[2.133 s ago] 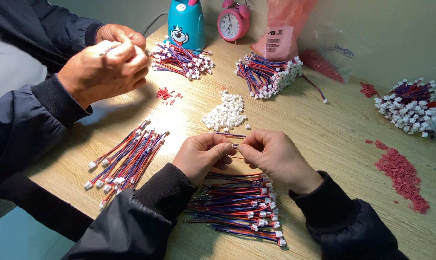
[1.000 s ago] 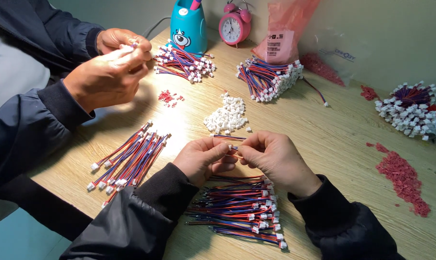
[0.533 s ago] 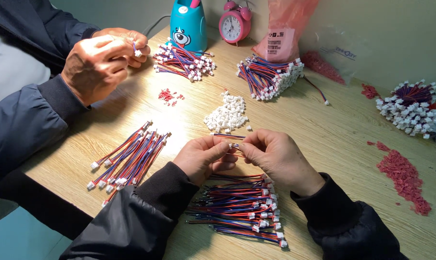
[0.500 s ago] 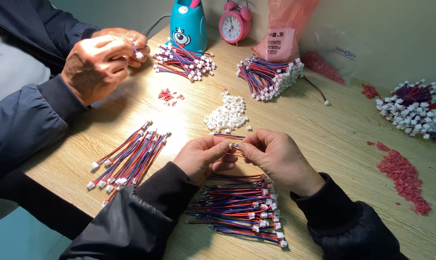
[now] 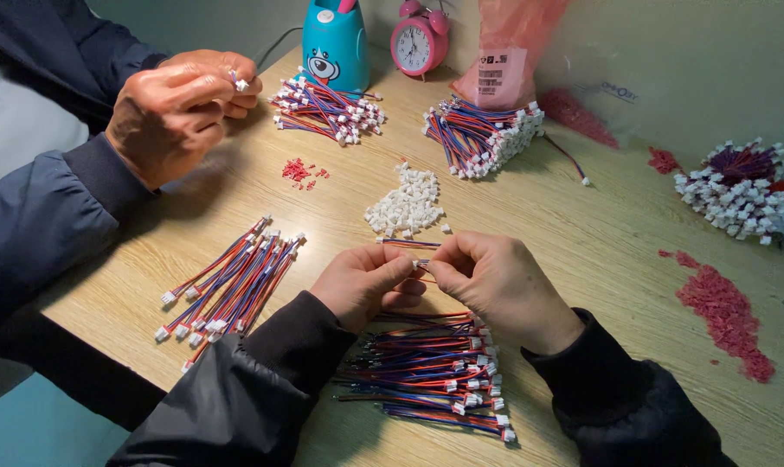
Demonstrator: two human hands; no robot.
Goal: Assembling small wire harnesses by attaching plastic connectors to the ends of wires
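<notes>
On the wooden desk (image 5: 530, 199), the left hand (image 5: 363, 283) and right hand (image 5: 496, 285) meet fingertip to fingertip, both pinching a thin red-and-blue wire (image 5: 407, 245) and its tiny white plug (image 5: 421, 263) just above a loose bundle of wires (image 5: 431, 372). The wire looks light, limp and springy, the hard plastic plug small and likely slippery, so it seems best held close behind the plug.

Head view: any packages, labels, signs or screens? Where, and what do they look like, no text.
Pink plastic bag: far edge of the table, upright, translucent.
White label: on the bag's front, rectangular, dark print.
Clear plastic bag: right of the pink one, against the wall, nearly see-through.
Screens or signs: none.
</notes>
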